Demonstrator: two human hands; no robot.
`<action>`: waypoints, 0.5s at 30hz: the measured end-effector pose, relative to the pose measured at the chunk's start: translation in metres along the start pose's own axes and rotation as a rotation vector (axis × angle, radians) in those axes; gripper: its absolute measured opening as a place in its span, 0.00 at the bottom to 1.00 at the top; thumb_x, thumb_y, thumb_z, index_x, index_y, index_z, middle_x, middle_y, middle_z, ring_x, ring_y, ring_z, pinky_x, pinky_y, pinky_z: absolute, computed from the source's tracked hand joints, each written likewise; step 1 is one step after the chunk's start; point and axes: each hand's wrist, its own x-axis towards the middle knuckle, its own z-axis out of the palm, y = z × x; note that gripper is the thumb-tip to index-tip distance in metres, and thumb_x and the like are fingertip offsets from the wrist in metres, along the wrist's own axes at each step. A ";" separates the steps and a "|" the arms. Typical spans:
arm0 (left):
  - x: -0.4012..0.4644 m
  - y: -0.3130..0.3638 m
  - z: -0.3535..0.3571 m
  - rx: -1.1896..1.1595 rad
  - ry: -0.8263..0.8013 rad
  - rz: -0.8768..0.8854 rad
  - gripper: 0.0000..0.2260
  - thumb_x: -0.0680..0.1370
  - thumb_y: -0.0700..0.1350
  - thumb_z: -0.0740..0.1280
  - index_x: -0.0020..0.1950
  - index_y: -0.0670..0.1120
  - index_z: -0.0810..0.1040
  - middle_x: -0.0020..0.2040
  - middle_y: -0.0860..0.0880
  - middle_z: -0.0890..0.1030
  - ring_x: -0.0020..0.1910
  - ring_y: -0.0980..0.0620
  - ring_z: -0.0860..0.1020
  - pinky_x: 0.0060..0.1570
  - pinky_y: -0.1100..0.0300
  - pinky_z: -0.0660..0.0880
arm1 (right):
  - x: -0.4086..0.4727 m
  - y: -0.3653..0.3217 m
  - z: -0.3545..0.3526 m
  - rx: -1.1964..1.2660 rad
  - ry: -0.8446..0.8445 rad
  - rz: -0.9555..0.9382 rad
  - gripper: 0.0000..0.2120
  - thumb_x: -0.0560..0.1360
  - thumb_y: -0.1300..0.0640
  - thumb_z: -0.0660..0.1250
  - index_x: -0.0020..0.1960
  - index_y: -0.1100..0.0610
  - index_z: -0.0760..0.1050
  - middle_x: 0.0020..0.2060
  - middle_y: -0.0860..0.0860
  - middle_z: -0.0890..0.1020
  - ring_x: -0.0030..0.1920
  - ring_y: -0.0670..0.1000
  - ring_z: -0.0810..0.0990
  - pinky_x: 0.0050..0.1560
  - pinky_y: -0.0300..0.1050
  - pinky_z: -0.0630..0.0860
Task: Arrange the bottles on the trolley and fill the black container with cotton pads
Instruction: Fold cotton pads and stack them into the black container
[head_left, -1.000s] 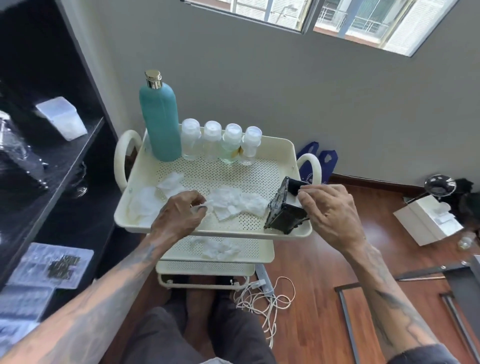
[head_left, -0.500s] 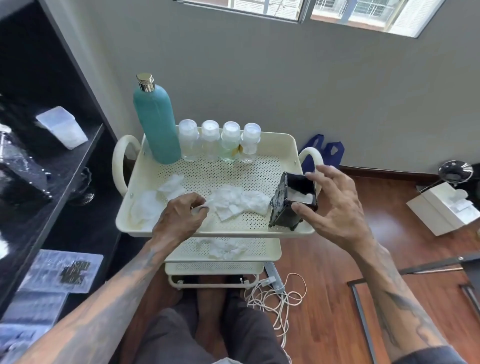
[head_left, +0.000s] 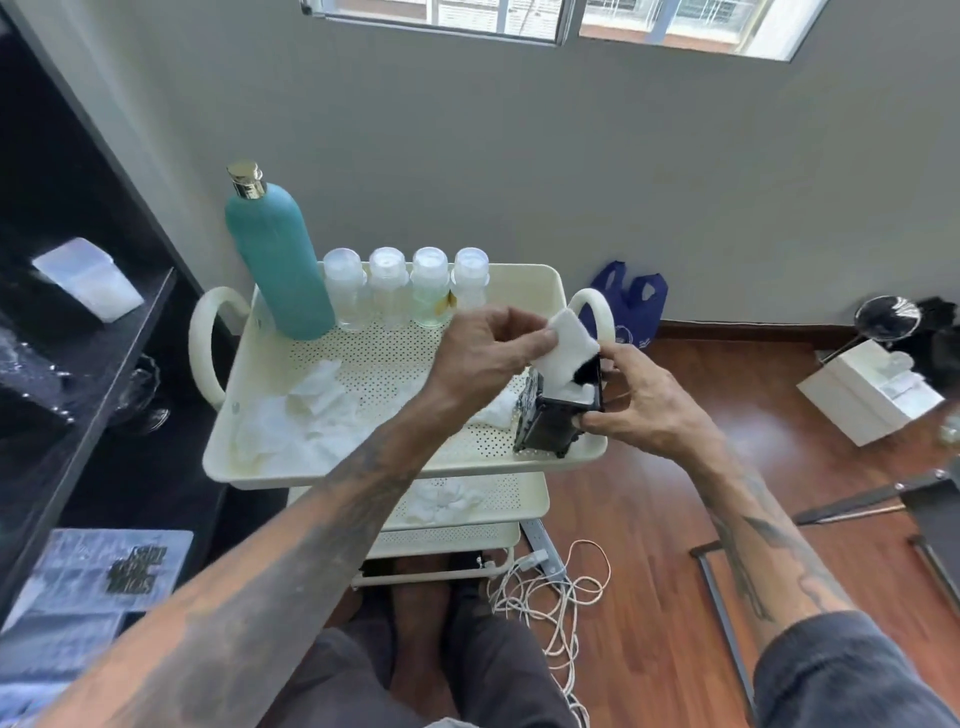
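Head view: the left hand (head_left: 480, 358) pinches a white cotton pad (head_left: 569, 348) between thumb and fingers, its lower end in the mouth of the black container (head_left: 558, 415). The right hand (head_left: 641, 405) grips that container's right side, fingers curled round it, at the trolley's (head_left: 519, 275) near right corner. Loose pads (head_left: 306, 415) lie left of both hands; the teal bottle (head_left: 278, 260) and four clear bottles (head_left: 408, 286) stand beyond them.

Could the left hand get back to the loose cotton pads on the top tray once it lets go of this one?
Probably yes. The left hand pinches a cotton pad over the black container, and the loose pads lie uncovered on the tray directly beneath its forearm, with nothing between.
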 end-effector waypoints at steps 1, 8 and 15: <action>0.002 -0.002 0.010 0.095 0.005 0.002 0.07 0.74 0.43 0.75 0.50 0.43 0.84 0.43 0.48 0.85 0.40 0.57 0.81 0.41 0.64 0.76 | -0.001 0.000 0.000 0.009 0.001 0.004 0.40 0.65 0.57 0.78 0.73 0.47 0.65 0.60 0.43 0.74 0.57 0.42 0.75 0.44 0.27 0.71; 0.021 -0.029 0.006 0.054 0.102 -0.149 0.18 0.70 0.58 0.76 0.51 0.49 0.79 0.45 0.52 0.79 0.44 0.54 0.78 0.41 0.61 0.74 | -0.001 0.000 0.001 -0.005 0.001 0.013 0.41 0.65 0.56 0.78 0.73 0.45 0.64 0.59 0.40 0.73 0.53 0.37 0.75 0.43 0.23 0.71; 0.011 -0.106 -0.066 0.848 -0.098 -0.262 0.18 0.74 0.51 0.74 0.60 0.46 0.78 0.56 0.47 0.75 0.53 0.51 0.75 0.53 0.57 0.75 | 0.004 0.003 0.003 0.006 0.004 0.004 0.41 0.64 0.56 0.79 0.73 0.47 0.64 0.59 0.40 0.73 0.55 0.39 0.75 0.42 0.25 0.71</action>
